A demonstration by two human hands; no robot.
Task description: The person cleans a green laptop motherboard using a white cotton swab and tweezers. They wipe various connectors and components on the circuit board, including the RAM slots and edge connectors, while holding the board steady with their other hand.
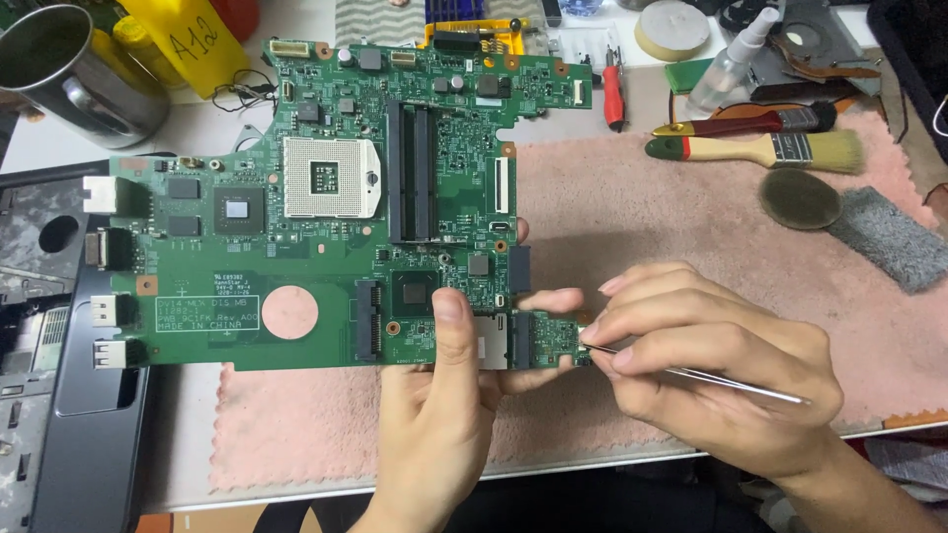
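A large green laptop motherboard (326, 207) lies flat over a pink cloth mat (691, 227), with its processor socket and memory slots facing up. My left hand (444, 415) grips the board's lower right corner, thumb on top beside a silver card slot. My right hand (711, 375) pinches thin metal tweezers (731, 383); their tip touches the small green tab at the board's right end.
Two brushes (760, 148), a spray bottle (726, 69), a round dark pad (800, 199) and a grey sponge block (889, 237) lie at the back right. A metal cup (69, 69) and yellow bottle (188, 39) stand back left. A dark laptop chassis (59, 375) sits at left.
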